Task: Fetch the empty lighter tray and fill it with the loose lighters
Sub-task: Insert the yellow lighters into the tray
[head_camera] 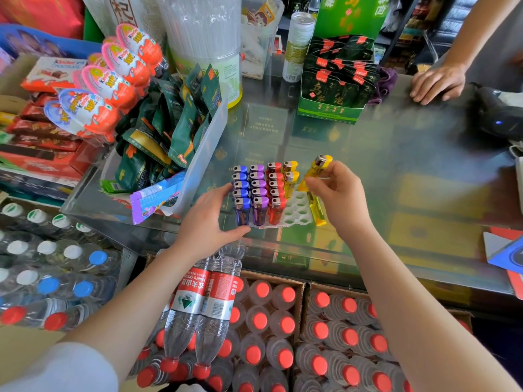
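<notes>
A white lighter tray (297, 215) stands on the glass counter. Rows of blue (241, 206), purple (259, 206) and red lighters (276, 206) fill its left side. Two yellow lighters (290, 179) stand at its back right, and empty holes show in front of them. My left hand (210, 219) holds the tray's left front corner, thumb along the front edge. My right hand (335, 190) pinches a yellow lighter (317, 169), tilted, above the tray's right side. Another yellow lighter (316, 209) lies flat on the glass by the tray's right edge.
A clear bin of green snack packets (175, 128) sits left of the tray. A green box of tea packets (336, 89) stands behind. Another person's hand (438, 83) rests on the counter at far right, near a black scanner (498, 114). Water bottles (203, 306) stand below.
</notes>
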`<state>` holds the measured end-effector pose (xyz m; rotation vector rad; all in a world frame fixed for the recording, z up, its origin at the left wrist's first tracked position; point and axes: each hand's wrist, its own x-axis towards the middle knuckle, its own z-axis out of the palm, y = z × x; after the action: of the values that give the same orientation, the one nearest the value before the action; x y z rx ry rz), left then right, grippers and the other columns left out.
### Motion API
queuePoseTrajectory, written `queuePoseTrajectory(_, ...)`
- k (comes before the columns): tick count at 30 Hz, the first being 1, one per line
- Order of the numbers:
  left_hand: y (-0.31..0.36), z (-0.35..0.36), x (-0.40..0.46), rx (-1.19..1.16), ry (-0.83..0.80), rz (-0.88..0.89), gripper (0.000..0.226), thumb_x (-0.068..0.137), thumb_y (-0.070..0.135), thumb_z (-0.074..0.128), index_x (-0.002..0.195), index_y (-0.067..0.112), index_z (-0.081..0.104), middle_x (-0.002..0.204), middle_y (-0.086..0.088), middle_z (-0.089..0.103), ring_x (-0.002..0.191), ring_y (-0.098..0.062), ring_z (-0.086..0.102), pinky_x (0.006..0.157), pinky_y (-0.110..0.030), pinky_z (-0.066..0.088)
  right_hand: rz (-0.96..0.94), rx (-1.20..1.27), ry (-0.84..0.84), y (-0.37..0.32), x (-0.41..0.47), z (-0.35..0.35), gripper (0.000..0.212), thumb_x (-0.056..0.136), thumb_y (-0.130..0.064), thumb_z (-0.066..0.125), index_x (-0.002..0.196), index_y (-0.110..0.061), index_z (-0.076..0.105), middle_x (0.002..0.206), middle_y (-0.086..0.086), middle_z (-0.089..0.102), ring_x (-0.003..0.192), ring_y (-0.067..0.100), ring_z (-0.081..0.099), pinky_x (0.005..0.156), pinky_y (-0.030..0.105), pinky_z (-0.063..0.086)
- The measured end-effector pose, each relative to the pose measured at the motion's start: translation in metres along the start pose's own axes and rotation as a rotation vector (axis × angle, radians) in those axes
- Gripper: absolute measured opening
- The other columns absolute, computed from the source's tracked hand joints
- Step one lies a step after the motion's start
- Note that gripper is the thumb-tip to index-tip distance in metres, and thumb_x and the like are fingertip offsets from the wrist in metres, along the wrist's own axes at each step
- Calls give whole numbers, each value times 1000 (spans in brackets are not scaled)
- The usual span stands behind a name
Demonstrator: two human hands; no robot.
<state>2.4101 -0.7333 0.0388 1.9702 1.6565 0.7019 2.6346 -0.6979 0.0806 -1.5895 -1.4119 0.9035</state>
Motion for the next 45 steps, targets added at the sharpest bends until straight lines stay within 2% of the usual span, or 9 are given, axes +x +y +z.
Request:
queuePoseTrajectory(3, 0, 0, 0, 9, 3, -1, 72, 66, 35, 75, 128, 18, 42, 126, -3, 53, 119, -20, 44, 90, -33, 37, -8, 77, -105, 5, -12, 8, 12, 81, -7, 65, 85, -17, 59, 70, -5, 65, 62, 4, 61, 69, 29, 52)
queuePoseTrajectory(6, 0, 1, 0, 10, 5, -7, 72, 67, 35, 75, 128, 18, 42, 127, -2, 53, 119, -19, 44, 92, -35, 38, 12, 33, -73, 16, -16, 18, 12, 80, -11, 66, 87, -17, 59, 73, 7, 68, 70, 27, 64, 70, 39, 53)
queuePoseTrajectory(10, 0, 1, 0, 4, 5, -5, 72, 67, 36, 74, 128, 18, 42, 127, -2, 53, 119, -19, 44, 92, -35, 37, -72, -58, -77, 17, -15, 27, 12, 78, -11, 69, 85, -10, 59, 65, -2, 61, 52, -4, 54, 52, 7, 40)
queuePoseTrajectory(13, -1, 1, -1, 1, 9, -3, 73, 66, 38, 75, 129, 18, 42, 127, -2, 53, 119, -20, 44, 92, -35, 37, -135, -110, -68, 18, -16, 26, 12, 77, -9, 70, 84, -6, 60, 70, 1, 60, 54, -10, 54, 52, 3, 39)
queuePoseTrajectory(19, -2, 2, 0, -5, 13, -1, 72, 67, 34, 75, 128, 18, 42, 127, -1, 53, 119, -21, 44, 92, -35, 37, -257, -246, -93, 11, -13, 19, 10, 78, -10, 69, 82, -6, 61, 61, -22, 42, 55, -9, 51, 52, 3, 37)
queuePoseTrajectory(32, -1, 2, 0, -4, 9, -7, 72, 67, 36, 74, 129, 20, 41, 128, 0, 53, 120, -19, 43, 92, -34, 37, -192, -235, -136, 20, -6, 11, 11, 74, -16, 74, 73, -19, 63, 55, -14, 51, 46, 2, 45, 50, 9, 38)
queuePoseTrajectory(35, 0, 2, 0, -1, 14, -8, 73, 66, 35, 75, 129, 19, 41, 128, -1, 53, 120, -19, 43, 90, -33, 36, -287, -420, -127, 13, -5, 16, 16, 77, -21, 71, 84, -8, 66, 65, -15, 54, 55, 4, 42, 49, 16, 31)
queuePoseTrajectory(39, -1, 2, -1, 1, 13, -13, 73, 66, 35, 75, 129, 18, 41, 127, -1, 53, 120, -19, 43, 91, -33, 36, -303, -665, -110, 18, -7, 9, 32, 77, -34, 69, 98, -12, 60, 102, 5, 63, 93, 22, 54, 68, 32, 45)
queuePoseTrajectory(45, -2, 2, 0, -9, 7, -12, 72, 64, 46, 68, 126, 20, 43, 125, 1, 54, 117, -17, 45, 90, -33, 38, -9, -529, 14, 41, -12, -12, 29, 85, -28, 60, 107, -8, 56, 109, 10, 56, 98, 26, 55, 74, 31, 41)
